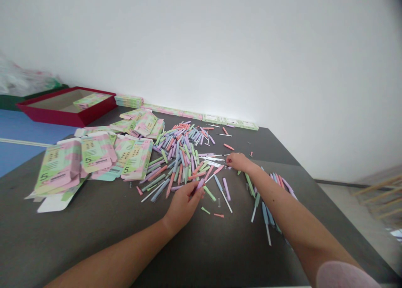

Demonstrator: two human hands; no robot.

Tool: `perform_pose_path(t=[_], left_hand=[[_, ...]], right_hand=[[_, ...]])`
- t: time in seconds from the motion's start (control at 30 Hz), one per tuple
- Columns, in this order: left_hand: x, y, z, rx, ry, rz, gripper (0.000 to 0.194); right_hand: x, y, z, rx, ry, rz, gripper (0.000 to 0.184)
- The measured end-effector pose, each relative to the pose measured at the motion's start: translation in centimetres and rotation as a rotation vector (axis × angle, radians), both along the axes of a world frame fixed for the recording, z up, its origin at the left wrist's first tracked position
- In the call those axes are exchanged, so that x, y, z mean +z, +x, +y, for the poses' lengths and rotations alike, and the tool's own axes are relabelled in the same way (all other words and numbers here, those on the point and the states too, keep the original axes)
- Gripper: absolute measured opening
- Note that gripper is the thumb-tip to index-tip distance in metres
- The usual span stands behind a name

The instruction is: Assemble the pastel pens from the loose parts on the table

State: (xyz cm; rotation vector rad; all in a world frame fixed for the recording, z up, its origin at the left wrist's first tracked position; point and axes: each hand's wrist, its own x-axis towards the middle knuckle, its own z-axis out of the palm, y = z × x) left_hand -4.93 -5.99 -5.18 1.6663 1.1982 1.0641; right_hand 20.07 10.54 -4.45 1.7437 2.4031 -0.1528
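My left hand is closed around a purple pen barrel, at the front edge of a large heap of pastel pen parts. Farther right, the fingertips of my right hand are pinched together low over the table, beside white pen refills and some tiny parts. What those fingers hold, if anything, is too small to make out. Between the hands lie a blue pen part with a white refill and a loose purple barrel. Small green and red pieces rest nearer to me.
Flat printed cartons are piled on the left of the dark table. Behind them stands a red tray with cartons inside. Boxes line the wall. More pens lie under my right forearm.
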Motion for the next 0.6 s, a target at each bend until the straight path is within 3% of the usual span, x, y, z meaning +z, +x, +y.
perform_pose_path(t=[0.2, 0.37, 0.5, 0.6], left_hand=[[-0.2, 0.0, 0.1, 0.014, 0.001, 0.005, 0.028], [0.4, -0.5, 0.4, -0.022, 0.029, 0.168, 0.029], [1.1, -0.6, 0.1, -0.235, 0.2, 0.432, 0.023], [1.2, -0.3, -0.7, -0.421, 0.315, 0.541, 0.019]], right_hand=[[1.4, 0.1, -0.8, -0.039, 0.007, 0.203, 0.018], [3.2, -0.8, -4.8, -0.006, -0.067, 0.437, 0.028], [3.5, -1.7, -9.1, -0.025, -0.245, 0.892, 0.026], [3.2, -1.8, -11.5, -0.088, -0.329, 1.061, 0.022]])
